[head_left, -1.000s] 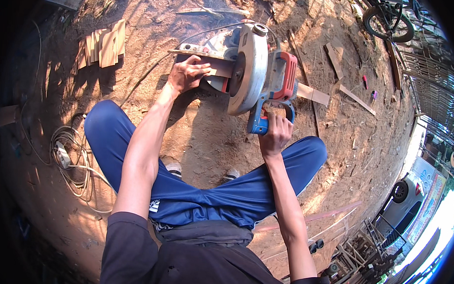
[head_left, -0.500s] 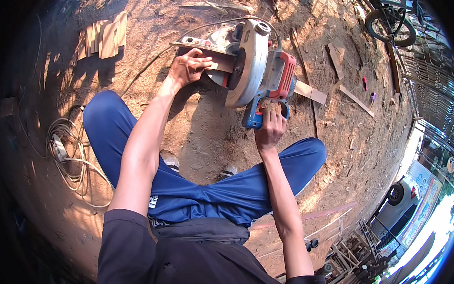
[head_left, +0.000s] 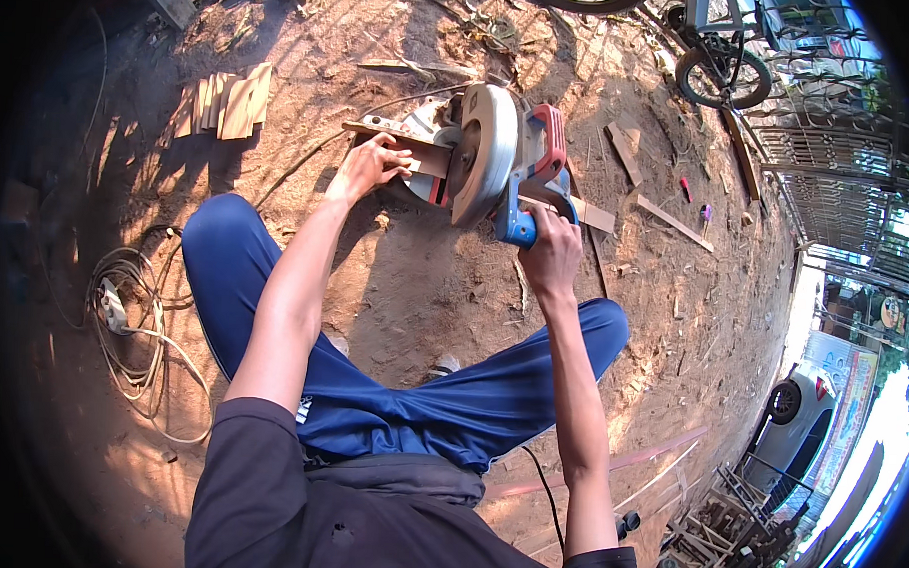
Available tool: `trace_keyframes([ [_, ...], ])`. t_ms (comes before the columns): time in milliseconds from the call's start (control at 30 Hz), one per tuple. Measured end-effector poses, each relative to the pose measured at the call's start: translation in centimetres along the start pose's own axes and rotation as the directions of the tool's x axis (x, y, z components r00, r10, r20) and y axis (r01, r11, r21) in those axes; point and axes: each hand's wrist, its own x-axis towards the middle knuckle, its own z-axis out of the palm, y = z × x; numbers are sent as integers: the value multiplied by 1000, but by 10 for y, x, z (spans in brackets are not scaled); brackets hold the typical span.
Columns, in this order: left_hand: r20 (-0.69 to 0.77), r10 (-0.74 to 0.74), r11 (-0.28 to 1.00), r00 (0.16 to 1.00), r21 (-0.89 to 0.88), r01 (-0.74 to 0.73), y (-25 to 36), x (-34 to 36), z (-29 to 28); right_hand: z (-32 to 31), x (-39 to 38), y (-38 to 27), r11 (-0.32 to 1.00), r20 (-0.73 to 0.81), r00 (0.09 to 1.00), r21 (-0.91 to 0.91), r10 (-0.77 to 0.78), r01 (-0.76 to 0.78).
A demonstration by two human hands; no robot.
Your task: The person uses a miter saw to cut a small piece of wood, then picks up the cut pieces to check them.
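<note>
A miter saw [head_left: 491, 150] with a pale blade guard and red-and-blue body sits on the ground before me. My right hand [head_left: 553, 249] is wrapped round its blue handle [head_left: 518, 227]. To the left of the blade, my left hand [head_left: 370, 169] grips a flat wooden board [head_left: 432, 160] against the saw's fence [head_left: 380, 132], fingers bent over it. Another stretch of wood [head_left: 593, 216] sticks out on the saw's right side. The guard covers much of the blade, and I cannot see whether the blade touches the board.
A group of cut wooden pieces [head_left: 239, 104] lies at the far left. Coiled cable with a white power strip [head_left: 112, 306] is by my left knee. Offcuts [head_left: 675, 223], a red-handled tool [head_left: 686, 189] and a purple-handled one [head_left: 706, 215] lie right. A bicycle [head_left: 724, 78] stands beyond.
My right hand has brought the saw head lower toward the board. My left hand keeps its hold on the board. The whole view has shifted, showing more of the far ground.
</note>
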Motion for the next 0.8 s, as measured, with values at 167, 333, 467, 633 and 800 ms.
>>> trace_keyframes([
  [167,68,284,798,956,537,-275,21,-15,-4,-61,56,6,1000,177,984,20,0,-3],
  [333,135,306,663,942,680,-313,26,-32,-5,-90,77,6,970,311,950,223,19,-92],
  [467,203,349,533,915,760,-372,22,-34,-12,-92,71,5,978,337,939,169,61,-124],
  [633,212,282,490,936,807,-331,25,-27,-6,-89,70,3,980,286,957,175,41,-95],
  [800,112,333,539,936,792,-286,33,-22,2,-91,70,-1,983,294,953,133,81,-125],
])
